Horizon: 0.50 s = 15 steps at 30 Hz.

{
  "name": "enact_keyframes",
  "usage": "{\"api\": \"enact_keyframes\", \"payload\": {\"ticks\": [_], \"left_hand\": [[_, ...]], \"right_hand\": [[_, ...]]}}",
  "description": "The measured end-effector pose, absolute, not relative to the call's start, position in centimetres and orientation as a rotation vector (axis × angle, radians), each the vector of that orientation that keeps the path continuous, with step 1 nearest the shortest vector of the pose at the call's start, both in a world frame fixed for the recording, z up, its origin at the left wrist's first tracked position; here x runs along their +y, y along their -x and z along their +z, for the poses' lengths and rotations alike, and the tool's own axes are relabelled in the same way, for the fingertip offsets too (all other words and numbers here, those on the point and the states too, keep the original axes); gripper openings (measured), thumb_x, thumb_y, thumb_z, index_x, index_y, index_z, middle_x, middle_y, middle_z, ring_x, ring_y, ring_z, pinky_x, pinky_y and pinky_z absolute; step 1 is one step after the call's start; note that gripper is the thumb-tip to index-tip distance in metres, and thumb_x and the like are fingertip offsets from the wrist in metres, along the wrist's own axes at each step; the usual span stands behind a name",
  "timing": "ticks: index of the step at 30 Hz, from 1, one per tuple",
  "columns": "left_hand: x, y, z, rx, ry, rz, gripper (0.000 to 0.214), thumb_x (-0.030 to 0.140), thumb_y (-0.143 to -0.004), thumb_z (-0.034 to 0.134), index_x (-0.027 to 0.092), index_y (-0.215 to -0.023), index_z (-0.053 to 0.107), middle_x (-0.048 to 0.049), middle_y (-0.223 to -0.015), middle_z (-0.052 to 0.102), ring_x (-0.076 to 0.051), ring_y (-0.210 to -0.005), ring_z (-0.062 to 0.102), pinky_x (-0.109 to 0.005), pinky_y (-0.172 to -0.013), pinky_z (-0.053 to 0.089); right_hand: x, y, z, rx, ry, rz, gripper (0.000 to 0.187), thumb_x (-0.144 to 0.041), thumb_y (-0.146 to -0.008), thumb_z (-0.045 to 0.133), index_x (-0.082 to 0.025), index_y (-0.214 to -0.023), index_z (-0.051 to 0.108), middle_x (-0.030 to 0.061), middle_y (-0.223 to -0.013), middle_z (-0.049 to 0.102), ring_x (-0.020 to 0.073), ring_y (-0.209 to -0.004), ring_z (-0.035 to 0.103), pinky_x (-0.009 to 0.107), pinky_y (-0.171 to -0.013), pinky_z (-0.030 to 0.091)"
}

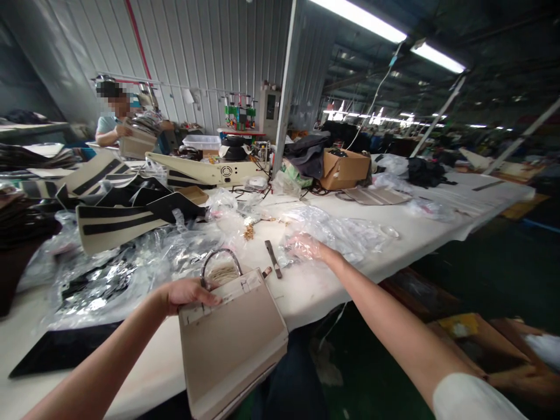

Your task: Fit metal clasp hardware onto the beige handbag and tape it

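Seemingly left hand [186,293] grips handbag [234,341], inside hidden

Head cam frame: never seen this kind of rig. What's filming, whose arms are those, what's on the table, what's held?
There is no machine here. A camera worn on a person's head looks forward and down, so the two bare arms coming in from the bottom are the wearer's own. The left hand grips the top edge of a beige handbag, which leans at the near edge of the long white table. The right hand reaches into clear plastic wrapping; whether its fingers grip it is unclear. Nearby lie a small dark strap, crumpled plastic bags, striped cream panels and a cardboard box. Another person works at the far left.
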<state>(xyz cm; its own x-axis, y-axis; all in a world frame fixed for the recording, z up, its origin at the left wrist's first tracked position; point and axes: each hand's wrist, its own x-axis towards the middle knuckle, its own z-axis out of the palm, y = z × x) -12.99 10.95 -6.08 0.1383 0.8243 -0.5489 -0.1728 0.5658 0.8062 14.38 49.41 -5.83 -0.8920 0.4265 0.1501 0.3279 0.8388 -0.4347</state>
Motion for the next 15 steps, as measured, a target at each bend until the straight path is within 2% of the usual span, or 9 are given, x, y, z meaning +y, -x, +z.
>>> {"api": "enact_keyframes", "payload": {"ticks": [3,7,12,15], "left_hand": [[11.0,13.0,-6.1,1.230,-0.674,0.782,0.056,0.047,-0.066,0.109,0.016,-0.108,0.087,-0.0195,-0.117,0.086,-0.038,-0.101,0.084,-0.040,-0.083,0.071],[10.9,13.1,-5.8,1.248,-0.700,0.783,0.057,0.048,-0.066,0.109,0.016,-0.107,0.086,-0.0174,-0.111,0.086,-0.037,-0.096,0.084,-0.041,-0.080,0.072],[10.9,13.3,-6.2,1.214,-0.696,0.777,0.058,0.043,-0.067,0.109,0.016,-0.112,0.086,-0.0165,-0.112,0.087,-0.034,-0.093,0.084,-0.039,-0.078,0.072],[11.0,13.5,-6.7,1.192,-0.696,0.796,0.057,0.037,-0.066,0.109,0.015,-0.113,0.086,-0.0166,-0.115,0.087,-0.033,-0.091,0.085,-0.037,-0.078,0.073]], "right_hand": [[49.2,-14.4,-6.1,-2.865,0.550,0.642,0.023,-0.027,-0.089,0.081,-0.027,-0.111,0.091,0.0074,-0.104,0.084,0.0264,-0.089,0.078,0.036,-0.087,0.065],[48.9,-13.7,-5.6,-2.883,0.565,0.642,0.020,-0.019,-0.083,0.080,-0.024,-0.100,0.091,0.0088,-0.108,0.085,0.0289,-0.099,0.079,0.038,-0.096,0.063],[48.4,-14.7,-3.6,-2.846,0.637,0.662,0.013,-0.025,-0.080,0.079,-0.018,-0.088,0.086,0.0099,-0.094,0.086,0.0309,-0.092,0.079,0.039,-0.087,0.064],[47.6,-17.4,-1.3,-2.610,0.876,0.508,0.019,-0.030,-0.083,0.081,-0.016,-0.094,0.087,0.0127,-0.091,0.085,0.0320,-0.088,0.079,0.040,-0.085,0.061]]}}
